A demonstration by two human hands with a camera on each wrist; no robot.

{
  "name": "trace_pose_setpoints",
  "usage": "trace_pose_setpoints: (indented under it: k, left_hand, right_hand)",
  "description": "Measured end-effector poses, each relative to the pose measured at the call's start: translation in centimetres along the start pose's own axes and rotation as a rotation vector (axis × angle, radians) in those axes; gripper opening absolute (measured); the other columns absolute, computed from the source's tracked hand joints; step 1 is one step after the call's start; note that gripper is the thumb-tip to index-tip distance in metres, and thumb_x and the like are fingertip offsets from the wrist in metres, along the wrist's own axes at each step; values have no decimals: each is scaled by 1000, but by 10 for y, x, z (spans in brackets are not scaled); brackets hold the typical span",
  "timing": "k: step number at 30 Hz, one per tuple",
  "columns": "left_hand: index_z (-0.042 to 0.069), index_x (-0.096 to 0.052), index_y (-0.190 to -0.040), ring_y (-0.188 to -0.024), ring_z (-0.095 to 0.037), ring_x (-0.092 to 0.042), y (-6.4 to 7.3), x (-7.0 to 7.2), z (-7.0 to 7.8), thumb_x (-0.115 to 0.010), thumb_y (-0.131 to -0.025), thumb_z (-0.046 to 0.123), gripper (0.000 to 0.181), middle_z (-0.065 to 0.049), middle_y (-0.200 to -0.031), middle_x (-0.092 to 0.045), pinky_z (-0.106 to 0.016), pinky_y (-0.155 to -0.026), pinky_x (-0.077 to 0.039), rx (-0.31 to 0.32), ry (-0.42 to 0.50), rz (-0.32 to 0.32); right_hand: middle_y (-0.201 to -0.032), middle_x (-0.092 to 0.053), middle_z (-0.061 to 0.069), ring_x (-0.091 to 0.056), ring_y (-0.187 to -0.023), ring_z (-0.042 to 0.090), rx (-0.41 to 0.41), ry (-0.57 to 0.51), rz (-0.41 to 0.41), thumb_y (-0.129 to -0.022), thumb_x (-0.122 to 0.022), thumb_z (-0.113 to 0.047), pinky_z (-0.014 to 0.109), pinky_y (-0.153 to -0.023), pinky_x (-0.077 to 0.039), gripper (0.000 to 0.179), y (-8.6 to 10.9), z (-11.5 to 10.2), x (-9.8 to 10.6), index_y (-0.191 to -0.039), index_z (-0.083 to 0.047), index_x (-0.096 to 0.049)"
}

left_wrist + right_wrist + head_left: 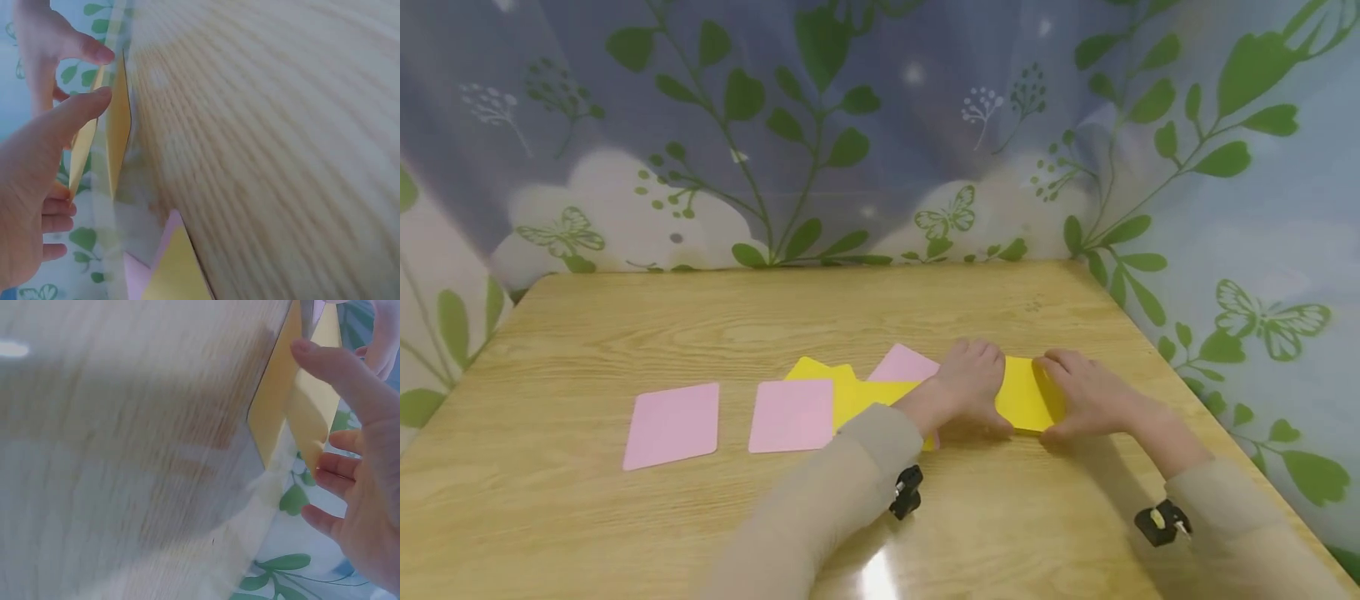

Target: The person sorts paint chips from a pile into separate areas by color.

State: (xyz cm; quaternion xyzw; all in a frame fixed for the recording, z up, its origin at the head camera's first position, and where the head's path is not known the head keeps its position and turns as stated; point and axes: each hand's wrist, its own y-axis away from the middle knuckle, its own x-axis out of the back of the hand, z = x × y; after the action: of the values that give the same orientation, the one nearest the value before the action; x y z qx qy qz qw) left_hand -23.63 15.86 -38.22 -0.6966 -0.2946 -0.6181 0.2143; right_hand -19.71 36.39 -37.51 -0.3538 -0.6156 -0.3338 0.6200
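Note:
Both hands hold a square yellow card (1026, 387) by its opposite sides, at the right part of the table. My left hand (968, 379) has its thumb and fingertips along the card's left side. The right hand (1088, 392) grips the other side the same way. Both wrist views show the held yellow card (315, 403) a little above a second yellow card (117, 131). Beside and partly under the left forearm lie overlapping yellow cards (847, 396) and a pink card (901, 362), some of them hidden by that wrist.
Two more pink squares lie to the left, one pink card (792, 417) overlapping the yellow ones and another pink card (672, 427) apart from them. The wooden table (625, 333) ends at a leaf-patterned curtain (865, 208) behind and on the right.

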Motion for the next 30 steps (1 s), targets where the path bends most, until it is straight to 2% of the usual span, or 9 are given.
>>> trace_pose_setpoints:
  k: [5, 13, 19, 26, 30]
  left_hand:
    - [10, -39, -138, -119, -15, -32, -7, -3, 4, -51, -66, 81, 102, 2, -128, -40, -34, -101, -25, 15, 24, -41]
    - [9, -33, -142, -129, -18, -27, -7, -9, 9, -48, -70, 79, 102, -1, -137, -35, -39, -109, -18, 25, 71, -100]
    - [11, -34, -142, -128, -17, -30, -8, -13, 9, -44, -70, 81, 101, 0, -137, -37, -38, -106, -23, 14, 47, -113]
    - [18, -27, -147, -130, -18, -28, -8, -12, 8, -41, -71, 82, 99, 0, -143, -34, -41, -106, -23, 16, 55, -139]
    - [19, -26, -147, -130, -18, -29, -7, -12, 7, -38, -72, 82, 98, 0, -143, -33, -41, -105, -24, 16, 69, -137]
  right_hand:
    - [-122, -45, 27, -44, -110, 42, -21, -11, -44, -58, -80, -44, 59, -84, -40, 93, -1, 2, 0, -125, 8, -44]
    - [-122, -45, 25, -45, -109, 40, -32, -41, -97, -60, -80, -43, 58, -83, -42, 89, 1, 3, -2, -126, 7, -45]
    - [-122, -44, 25, -47, -107, 41, -39, -83, -152, -61, -79, -44, 59, -83, -42, 89, 0, 5, 0, -126, 6, -45]
    - [-123, -44, 24, -46, -107, 39, -38, -125, -165, -63, -79, -42, 55, -85, -42, 87, 0, 6, 1, -127, 5, -45]
    - [-123, -44, 25, -46, -108, 40, -45, -130, -163, -63, -79, -43, 55, -85, -42, 87, 0, 5, 2, -127, 5, -44]
